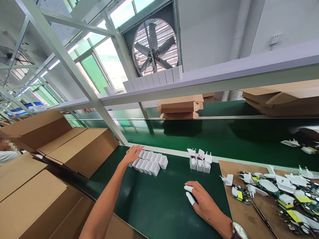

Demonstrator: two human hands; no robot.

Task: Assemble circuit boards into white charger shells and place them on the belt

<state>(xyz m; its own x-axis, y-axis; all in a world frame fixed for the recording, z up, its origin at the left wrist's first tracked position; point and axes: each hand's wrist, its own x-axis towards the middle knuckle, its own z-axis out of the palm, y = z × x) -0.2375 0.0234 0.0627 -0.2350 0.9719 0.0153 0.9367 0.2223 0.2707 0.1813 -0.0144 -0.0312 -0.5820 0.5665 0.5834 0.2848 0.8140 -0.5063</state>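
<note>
My left hand reaches out with fingers stretched over the far left end of two rows of small white open-topped plastic cases. Its fingertips rest at or just above the cases; the contact is partly hidden. Near the middle of the green work surface, my right hand hovers or rests palm down with nothing visible in it. White finger cots cover its thumb and index finger, which are apart. Beyond it stand three white cases holding parts, with white plug pieces sticking up from their tops.
On the right, a brown board bears circuit boards, white plug pieces and tweezers. Cardboard boxes crowd the left side. A green belt runs behind, under a metal shelf. A slanted post rises at left.
</note>
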